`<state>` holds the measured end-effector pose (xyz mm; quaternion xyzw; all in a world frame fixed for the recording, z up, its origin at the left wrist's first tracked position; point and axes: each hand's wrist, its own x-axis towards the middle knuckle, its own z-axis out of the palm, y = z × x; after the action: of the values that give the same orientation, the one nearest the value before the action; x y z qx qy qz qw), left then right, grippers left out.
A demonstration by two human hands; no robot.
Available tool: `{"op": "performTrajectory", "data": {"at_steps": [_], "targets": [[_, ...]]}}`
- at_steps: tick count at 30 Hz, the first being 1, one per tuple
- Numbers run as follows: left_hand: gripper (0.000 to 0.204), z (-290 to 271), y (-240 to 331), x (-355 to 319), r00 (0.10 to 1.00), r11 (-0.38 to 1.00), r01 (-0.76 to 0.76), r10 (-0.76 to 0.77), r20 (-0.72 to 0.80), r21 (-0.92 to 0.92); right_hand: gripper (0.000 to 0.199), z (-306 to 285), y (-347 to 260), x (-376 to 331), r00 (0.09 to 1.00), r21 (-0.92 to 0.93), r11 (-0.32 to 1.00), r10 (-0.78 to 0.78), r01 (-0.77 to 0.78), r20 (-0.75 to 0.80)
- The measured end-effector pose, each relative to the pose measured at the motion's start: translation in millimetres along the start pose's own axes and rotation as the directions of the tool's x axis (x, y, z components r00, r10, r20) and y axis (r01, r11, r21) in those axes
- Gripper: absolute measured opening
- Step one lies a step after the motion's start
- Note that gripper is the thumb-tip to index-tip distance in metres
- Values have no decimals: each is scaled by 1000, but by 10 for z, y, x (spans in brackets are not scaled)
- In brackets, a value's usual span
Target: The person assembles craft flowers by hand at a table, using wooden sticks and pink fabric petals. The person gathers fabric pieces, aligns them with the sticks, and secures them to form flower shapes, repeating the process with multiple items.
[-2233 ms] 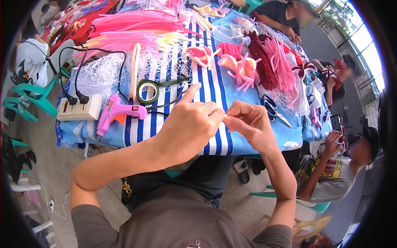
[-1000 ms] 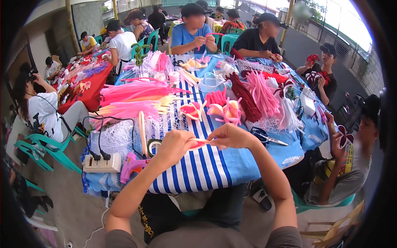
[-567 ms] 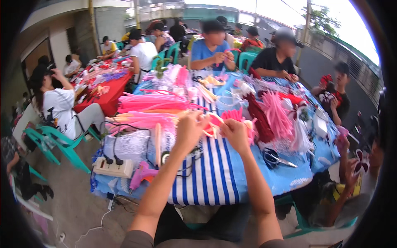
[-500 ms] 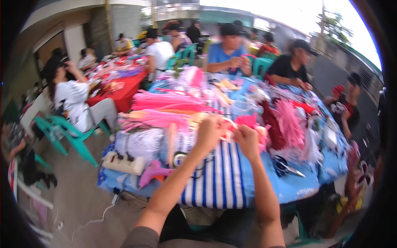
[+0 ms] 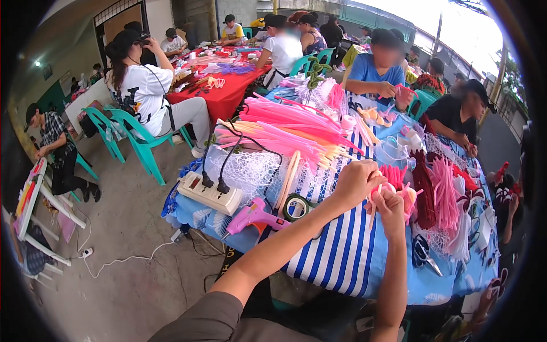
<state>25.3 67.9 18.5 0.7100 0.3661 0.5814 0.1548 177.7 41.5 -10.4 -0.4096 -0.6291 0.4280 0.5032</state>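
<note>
My left hand (image 5: 360,181) and my right hand (image 5: 391,210) meet over the striped cloth near the table's front edge. Both are closed on a small pink and cream piece of bent chenille stem (image 5: 373,196), its ends partly hidden by my fingers. Just beyond the hands lie short pink stems (image 5: 393,174) and a pink flower-like piece (image 5: 409,199). To the left of my left forearm are a roll of green tape (image 5: 295,207) and a pink glue gun (image 5: 253,216). Right of my right hand rest dark-handled scissors (image 5: 424,253).
A white power strip (image 5: 209,192) with black plugs sits at the table's left corner, by white netting (image 5: 245,176). Long pink and peach stems (image 5: 285,131) are piled beyond. Dark red (image 5: 424,196) and pink bundles (image 5: 445,191) stand right. Other people sit across the table.
My view has turned left, so the table and hands appear further right and the picture is sharper. Both hands stay together on the pink piece.
</note>
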Motion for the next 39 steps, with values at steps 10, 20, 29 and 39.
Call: {"op": "performTrajectory", "data": {"at_steps": [10, 20, 29, 39], "targets": [[11, 9, 36, -107, 901, 833, -421, 428, 65, 359, 27, 24, 72, -27, 1000, -58, 998, -6, 6, 1], [26, -14, -73, -117, 960, 948, 256, -228, 160, -191, 23, 16, 170, 20, 977, -176, 978, -139, 109, -164], [21, 37, -221, -148, 922, 869, 349, -251, 296, -352, 31, -21, 20, -19, 993, -84, 996, -30, 20, -117], [20, -11, -15, -92, 940, 921, 293, -229, 252, -258, 31, -49, 111, -13, 998, -159, 987, -25, 15, -60]]}}
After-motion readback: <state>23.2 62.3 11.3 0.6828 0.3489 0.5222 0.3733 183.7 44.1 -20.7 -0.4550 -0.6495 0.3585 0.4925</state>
